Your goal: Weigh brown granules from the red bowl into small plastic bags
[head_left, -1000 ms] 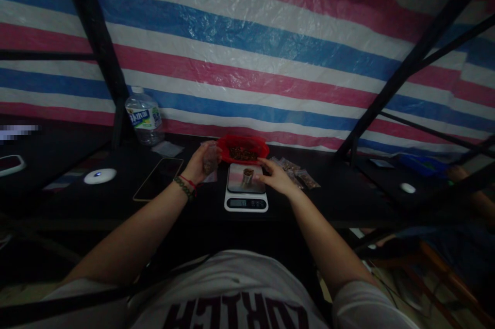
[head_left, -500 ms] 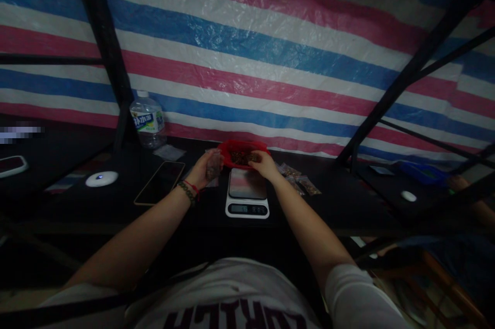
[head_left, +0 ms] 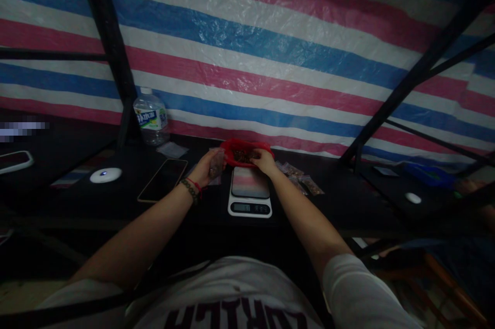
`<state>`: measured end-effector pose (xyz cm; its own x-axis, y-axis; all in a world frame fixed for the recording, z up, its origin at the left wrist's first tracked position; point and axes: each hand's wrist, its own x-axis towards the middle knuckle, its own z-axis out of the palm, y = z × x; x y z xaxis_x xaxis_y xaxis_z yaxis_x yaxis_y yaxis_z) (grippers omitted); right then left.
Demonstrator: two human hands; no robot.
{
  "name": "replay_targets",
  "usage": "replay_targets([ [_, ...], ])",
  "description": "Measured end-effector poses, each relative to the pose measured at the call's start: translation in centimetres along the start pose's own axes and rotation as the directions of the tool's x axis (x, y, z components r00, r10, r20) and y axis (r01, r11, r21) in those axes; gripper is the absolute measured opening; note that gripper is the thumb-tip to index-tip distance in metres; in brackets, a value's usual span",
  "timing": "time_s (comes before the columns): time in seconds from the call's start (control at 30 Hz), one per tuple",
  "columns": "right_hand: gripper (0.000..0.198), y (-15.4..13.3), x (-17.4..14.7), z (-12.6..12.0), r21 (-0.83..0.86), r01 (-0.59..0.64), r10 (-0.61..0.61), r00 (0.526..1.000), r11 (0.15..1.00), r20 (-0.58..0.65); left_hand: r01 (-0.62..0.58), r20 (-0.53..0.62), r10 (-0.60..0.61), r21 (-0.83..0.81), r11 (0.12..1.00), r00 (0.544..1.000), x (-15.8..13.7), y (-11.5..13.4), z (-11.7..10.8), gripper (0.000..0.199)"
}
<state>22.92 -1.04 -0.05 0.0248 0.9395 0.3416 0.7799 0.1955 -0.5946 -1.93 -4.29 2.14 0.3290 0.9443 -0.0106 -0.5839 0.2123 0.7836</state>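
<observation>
My left hand (head_left: pixel 206 168) is closed on a small clear plastic bag (head_left: pixel 217 164) with some brown bits in it, just left of a digital scale. A red bag (head_left: pixel 231 146), its mouth spread wide, holds small brown pieces (head_left: pixel 243 156). Over its right side my right hand (head_left: pixel 265 162) dips its fingers among the pieces; the fingertips are partly hidden, and what they pinch is too small to make out. Between my forearms lies the white scale (head_left: pixel 250 192) with a lit display. Several filled small bags (head_left: pixel 309 184) lie to the right of my right hand.
Left of my left hand are a phone (head_left: pixel 163 179), flat clear bags (head_left: pixel 172 150), a large plastic bottle (head_left: pixel 151 117) and a white oval device (head_left: pixel 105 175). Dark metal posts (head_left: pixel 112 35) frame the striped sheet. Another person's hand (head_left: pixel 469 186) is by a blue tray (head_left: pixel 429 174) at far right.
The whole view has shifted slightly, moving things a little to the right. My left hand still grips the small bag, and my right fingers remain in the red bag.
</observation>
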Motion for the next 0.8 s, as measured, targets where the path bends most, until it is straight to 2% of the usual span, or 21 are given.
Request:
replay_targets([
  [0.23, 0.057, -0.11, -0.02, 0.11, 0.018, -0.006, 0.006, 1.0, 1.0, -0.017, -0.004, 0.009, 0.004, 0.016, 1.0, 1.0, 0.07, -0.16, -0.1, 0.019],
  [0.53, 0.063, 0.0, -0.01, 0.09, 0.052, -0.02, 0.023, 0.999, 0.998, -0.049, 0.025, -0.024, -0.025, 0.011, 1.0, 0.999, -0.14, 0.09, 0.18, 0.017],
  [0.7, 0.056, 0.23, 0.29, 0.1, 0.055, 0.031, -0.028, 0.998, 0.998, -0.059, 0.032, -0.031, -0.031, 0.02, 0.999, 0.999, -0.27, 0.12, 0.33, 0.017],
  [0.8, 0.05, 0.38, 0.38, 0.28, 0.083, 0.015, -0.01, 0.998, 0.996, -0.062, 0.033, -0.033, -0.032, 0.015, 0.999, 0.999, -0.25, 0.12, 0.32, 0.016],
])
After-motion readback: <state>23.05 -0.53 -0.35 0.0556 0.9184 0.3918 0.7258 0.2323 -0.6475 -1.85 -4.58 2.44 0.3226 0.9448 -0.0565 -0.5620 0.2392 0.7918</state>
